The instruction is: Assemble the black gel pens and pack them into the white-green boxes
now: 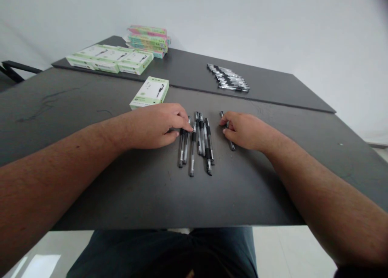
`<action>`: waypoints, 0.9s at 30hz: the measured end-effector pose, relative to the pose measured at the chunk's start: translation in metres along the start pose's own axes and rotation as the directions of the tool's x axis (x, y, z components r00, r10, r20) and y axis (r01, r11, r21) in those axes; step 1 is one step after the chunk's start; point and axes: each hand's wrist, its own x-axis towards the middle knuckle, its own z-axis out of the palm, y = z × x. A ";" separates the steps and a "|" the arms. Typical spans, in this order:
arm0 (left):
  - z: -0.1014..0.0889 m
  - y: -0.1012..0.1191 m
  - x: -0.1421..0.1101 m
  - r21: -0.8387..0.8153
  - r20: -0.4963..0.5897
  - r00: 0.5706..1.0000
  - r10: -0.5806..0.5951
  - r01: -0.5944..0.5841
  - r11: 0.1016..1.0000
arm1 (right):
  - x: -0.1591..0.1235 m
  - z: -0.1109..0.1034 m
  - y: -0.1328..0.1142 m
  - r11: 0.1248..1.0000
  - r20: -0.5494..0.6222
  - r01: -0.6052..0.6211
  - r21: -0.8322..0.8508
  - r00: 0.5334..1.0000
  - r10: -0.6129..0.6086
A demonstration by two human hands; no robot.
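Several clear gel pens with black grips (201, 134) lie side by side on the dark grey table, their ends uneven. My left hand (157, 125) is at the left side of this group, thumb and index finger apart, with the fingertips touching the tops of the nearest pens. A little to the right, my right hand (242, 128) has its thumb and fingers closed round a single gel pen (232, 145). That pen lies slantwise at the table surface, its middle hidden by the fingers.
A green and white pen box (152, 89) lies beyond my left hand. On the raised back panel (184, 70) are several similar boxes (109, 57), a stack of colourful packs (148, 39) and a row of gel pens (228, 78). The table's front edge (182, 226) is close to my lap.
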 end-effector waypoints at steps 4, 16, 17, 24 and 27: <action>0.001 -0.002 0.001 0.001 -0.002 0.999 0.050 -0.050 0.999 | 0.001 -0.001 0.000 1.000 -0.006 0.004 -0.006 1.000 -0.004; 0.014 0.012 0.006 0.020 -0.080 0.984 0.161 -0.160 0.987 | 0.001 0.000 -0.001 1.000 -0.015 0.001 0.005 1.000 -0.001; 0.014 0.011 0.005 0.019 -0.080 0.985 0.155 -0.154 0.988 | 0.001 0.000 0.000 1.000 -0.014 0.002 0.005 1.000 -0.002; 0.009 0.014 0.007 0.004 -0.084 0.989 0.122 -0.122 0.993 | 0.000 0.001 0.000 1.000 -0.015 0.001 0.008 1.000 -0.001; 0.005 0.014 0.007 -0.012 -0.062 0.995 0.078 -0.079 0.997 | 0.001 0.001 0.000 1.000 -0.016 -0.004 0.006 1.000 0.004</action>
